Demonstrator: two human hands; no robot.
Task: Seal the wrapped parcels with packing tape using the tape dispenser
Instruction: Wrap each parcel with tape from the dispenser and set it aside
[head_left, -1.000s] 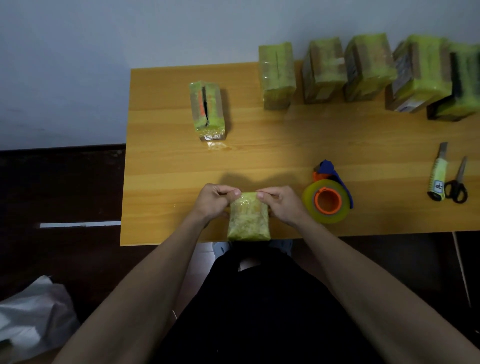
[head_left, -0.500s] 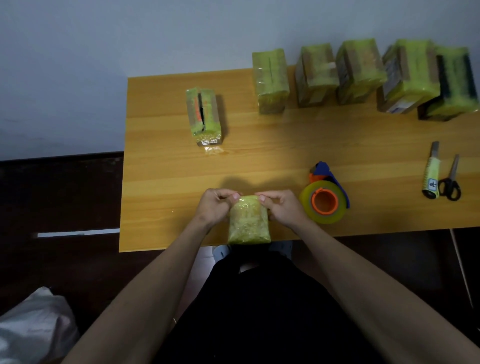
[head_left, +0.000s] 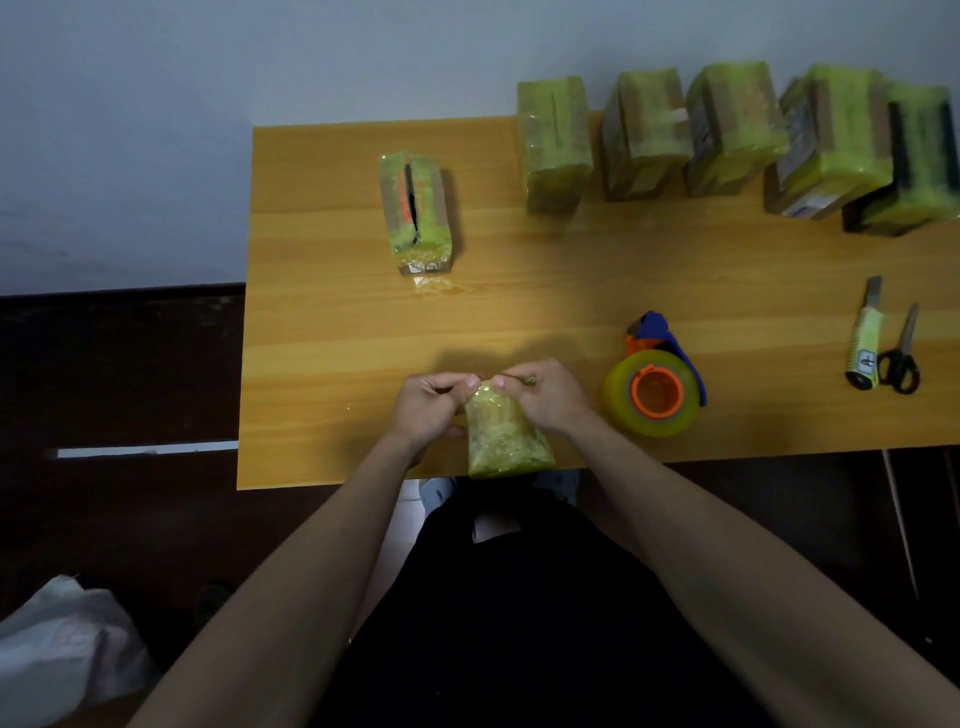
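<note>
Left hand (head_left: 428, 408) and right hand (head_left: 545, 397), fingers curled, each pinch the far end of a small green-wrapped parcel (head_left: 506, 436); the thumbs nearly meet over its top edge. The parcel lies at the near edge of the wooden worktop (head_left: 571, 275), its near end level with that edge.

Just to the right of the held parcel lies the tape dispenser (head_left: 657, 382): a roll of clear yellowish tape on an orange hub, with a blue and orange handle pointing away from the person. It is untouched by either hand.

Beyond the held parcel and slightly left, a narrow wrapped parcel (head_left: 415, 210) lies alone, a dark slit running along its top; a scrap of clear film (head_left: 431, 285) lies at its near end.

Beyond and to the right of the held parcel, five wrapped parcels (head_left: 727, 135) stand in a row along the far edge, against the wall.

Far right of the held parcel, past the dispenser, a utility knife (head_left: 865, 338) and black-handled scissors (head_left: 901, 353) lie side by side.

Below and left of the held parcel, on the floor, a pale bag (head_left: 62, 649) is partly in view.
</note>
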